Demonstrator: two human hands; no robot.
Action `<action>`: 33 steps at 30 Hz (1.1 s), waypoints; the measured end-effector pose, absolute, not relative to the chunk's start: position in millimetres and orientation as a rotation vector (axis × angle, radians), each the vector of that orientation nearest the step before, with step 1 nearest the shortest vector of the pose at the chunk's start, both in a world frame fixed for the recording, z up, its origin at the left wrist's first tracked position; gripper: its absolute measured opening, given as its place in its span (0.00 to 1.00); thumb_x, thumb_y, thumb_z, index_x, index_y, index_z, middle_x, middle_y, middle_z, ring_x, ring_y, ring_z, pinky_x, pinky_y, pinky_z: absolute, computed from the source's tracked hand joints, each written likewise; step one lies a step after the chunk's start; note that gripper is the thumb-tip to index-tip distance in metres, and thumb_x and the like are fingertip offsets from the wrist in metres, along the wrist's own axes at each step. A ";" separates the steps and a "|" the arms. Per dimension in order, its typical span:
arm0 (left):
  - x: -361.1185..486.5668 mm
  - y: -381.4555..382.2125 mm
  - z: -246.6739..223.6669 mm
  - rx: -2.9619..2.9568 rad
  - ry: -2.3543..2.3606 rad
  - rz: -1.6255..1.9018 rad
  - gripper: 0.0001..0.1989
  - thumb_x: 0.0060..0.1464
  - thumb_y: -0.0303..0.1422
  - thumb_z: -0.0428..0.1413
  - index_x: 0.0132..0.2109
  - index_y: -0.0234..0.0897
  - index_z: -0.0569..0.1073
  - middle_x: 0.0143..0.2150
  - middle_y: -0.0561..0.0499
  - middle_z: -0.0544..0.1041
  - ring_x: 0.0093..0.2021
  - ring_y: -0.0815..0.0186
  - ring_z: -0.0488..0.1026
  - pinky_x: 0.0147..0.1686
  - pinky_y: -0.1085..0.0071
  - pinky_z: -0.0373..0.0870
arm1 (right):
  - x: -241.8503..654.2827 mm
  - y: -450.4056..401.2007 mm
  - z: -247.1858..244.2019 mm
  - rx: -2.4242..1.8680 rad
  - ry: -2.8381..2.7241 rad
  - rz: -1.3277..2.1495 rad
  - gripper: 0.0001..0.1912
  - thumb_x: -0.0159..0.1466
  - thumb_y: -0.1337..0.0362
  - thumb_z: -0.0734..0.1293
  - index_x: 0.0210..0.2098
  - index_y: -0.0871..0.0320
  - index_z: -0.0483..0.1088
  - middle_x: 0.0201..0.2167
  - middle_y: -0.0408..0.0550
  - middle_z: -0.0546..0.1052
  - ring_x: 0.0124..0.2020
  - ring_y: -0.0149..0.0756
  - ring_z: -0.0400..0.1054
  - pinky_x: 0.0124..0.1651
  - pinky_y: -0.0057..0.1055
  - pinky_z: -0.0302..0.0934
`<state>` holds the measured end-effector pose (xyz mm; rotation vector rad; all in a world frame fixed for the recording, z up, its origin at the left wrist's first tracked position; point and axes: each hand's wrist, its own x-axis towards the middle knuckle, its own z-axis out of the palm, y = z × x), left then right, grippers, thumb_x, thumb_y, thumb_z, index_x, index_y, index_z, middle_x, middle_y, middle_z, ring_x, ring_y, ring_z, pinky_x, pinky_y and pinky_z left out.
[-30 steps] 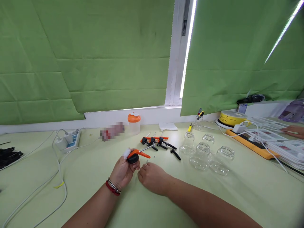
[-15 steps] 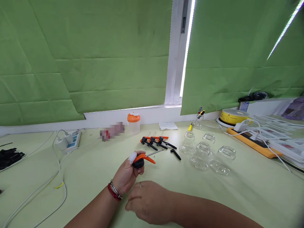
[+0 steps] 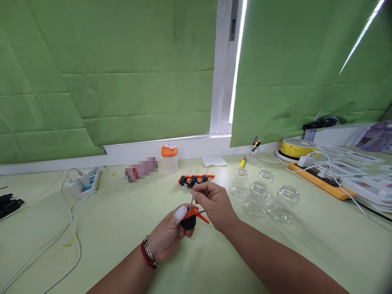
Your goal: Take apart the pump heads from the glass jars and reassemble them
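My left hand, a white wrapping round its thumb, is closed on an orange-and-black piece. This has a rounded black body below and an orange lever-like arm pointing right. My right hand is just above, pinching the upper end of a thin metal rod whose lower end meets the top of the orange part. Whether the rod is fixed there I cannot tell. Another metal rod sticks out to the right behind the orange arm. Beyond my hands lie several similar orange-and-black pieces with rods, partly covered by my right hand.
Several clear glass jars stand on the right. Behind them, a small jar holds tools. An orange-lidded container and a folded tissue are at the back. White cables and a power strip are on the left.
My right hand has risen from below my left wrist to above the orange-and-black piece, now with a thin rod pinched upright. My left hand has shifted slightly right and down.
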<state>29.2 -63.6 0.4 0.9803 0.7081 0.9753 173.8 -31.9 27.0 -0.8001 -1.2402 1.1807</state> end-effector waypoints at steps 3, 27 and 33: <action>28.5 -63.1 -3.2 1.021 0.673 0.959 0.17 0.58 0.44 0.50 0.43 0.34 0.72 0.29 0.53 0.63 0.27 0.70 0.59 0.28 0.72 0.58 | 168.4 -32.1 19.2 -0.742 -1.222 1.253 0.06 0.55 0.64 0.68 0.31 0.59 0.71 0.22 0.40 0.71 0.24 0.27 0.65 0.29 0.27 0.66; 26.9 -60.4 -5.3 0.997 0.712 0.928 0.18 0.57 0.48 0.50 0.33 0.35 0.66 0.24 0.56 0.62 0.22 0.72 0.58 0.25 0.71 0.56 | 173.6 -30.1 10.7 -0.812 -1.532 1.148 0.03 0.56 0.65 0.66 0.31 0.58 0.69 0.28 0.43 0.74 0.31 0.33 0.71 0.36 0.31 0.67; 26.2 -59.5 -4.2 0.981 0.733 0.928 0.19 0.53 0.50 0.52 0.31 0.36 0.64 0.22 0.56 0.62 0.21 0.73 0.58 0.24 0.72 0.55 | 173.5 -35.6 14.2 -0.900 -1.673 1.008 0.03 0.55 0.67 0.65 0.30 0.58 0.72 0.29 0.44 0.76 0.32 0.33 0.69 0.36 0.29 0.65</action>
